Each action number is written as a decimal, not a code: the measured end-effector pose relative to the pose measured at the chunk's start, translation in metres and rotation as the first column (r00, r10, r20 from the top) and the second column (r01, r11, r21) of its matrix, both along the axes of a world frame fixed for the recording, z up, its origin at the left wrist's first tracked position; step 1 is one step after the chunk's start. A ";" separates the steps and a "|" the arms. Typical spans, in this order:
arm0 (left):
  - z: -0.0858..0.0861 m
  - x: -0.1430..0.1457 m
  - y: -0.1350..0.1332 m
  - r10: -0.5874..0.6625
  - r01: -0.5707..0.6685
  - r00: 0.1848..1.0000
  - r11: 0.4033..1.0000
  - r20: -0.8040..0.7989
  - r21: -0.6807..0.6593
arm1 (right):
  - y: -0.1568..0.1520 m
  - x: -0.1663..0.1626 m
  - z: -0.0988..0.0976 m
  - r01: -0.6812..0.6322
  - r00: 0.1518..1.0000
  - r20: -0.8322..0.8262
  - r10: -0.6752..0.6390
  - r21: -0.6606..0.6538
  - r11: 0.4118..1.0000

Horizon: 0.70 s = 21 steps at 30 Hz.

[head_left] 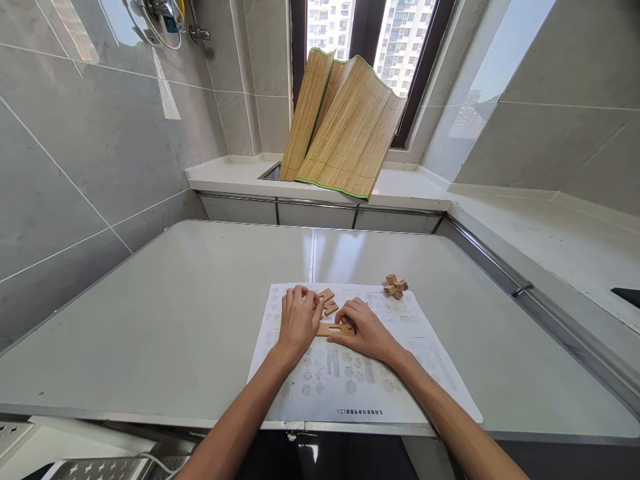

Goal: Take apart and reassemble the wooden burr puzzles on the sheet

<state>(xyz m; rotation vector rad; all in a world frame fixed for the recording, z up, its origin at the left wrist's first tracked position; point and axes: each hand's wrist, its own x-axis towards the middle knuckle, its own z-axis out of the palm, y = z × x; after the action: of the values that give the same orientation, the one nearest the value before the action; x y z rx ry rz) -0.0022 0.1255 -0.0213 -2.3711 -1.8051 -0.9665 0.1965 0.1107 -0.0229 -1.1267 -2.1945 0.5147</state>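
Note:
My left hand (299, 319) is closed, its fingertips pinched at the edge of a small notched wooden puzzle piece (327, 295). A second notched piece (331, 307) lies against it, between my two hands. My right hand (366, 328) grips the right end of a flat, slotted wooden puzzle piece (326, 331), thumb on the near side and fingers on the far side. The left end of that piece reaches the heel of my left hand. Under both hands lies a large printed sheet (360, 387) covered in small diagrams. My fingers partly cover the pieces.
An assembled wooden burr puzzle (395, 287) stands at the sheet's far right corner. The pale folding table (150, 333) has a seam down its middle. Beyond it, a bamboo mat (350, 127) leans at the window. A white perforated object (100, 467) sits low at left.

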 end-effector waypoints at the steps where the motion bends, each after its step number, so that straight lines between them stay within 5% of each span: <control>1: 0.000 0.000 0.000 0.000 0.000 1.000 1.000 -0.006 0.006 | 0.000 0.000 0.000 -0.004 1.000 0.003 0.004 -0.001 1.000; 12: 0.003 0.000 -0.002 0.006 -0.004 1.000 0.998 -0.021 0.066 | 0.000 0.001 0.000 -0.024 0.999 0.028 0.025 -0.036 0.999; 21: 0.006 0.003 -0.004 -0.001 0.006 0.997 0.997 -0.074 0.077 | 0.000 0.004 0.009 0.061 0.966 -0.232 -0.110 -0.206 0.977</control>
<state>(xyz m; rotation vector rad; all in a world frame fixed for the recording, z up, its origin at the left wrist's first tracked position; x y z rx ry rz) 0.0004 0.1215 -0.0152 -2.3331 -1.7071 -0.9183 0.2003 0.1111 -0.0142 -1.1870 -1.9070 0.8021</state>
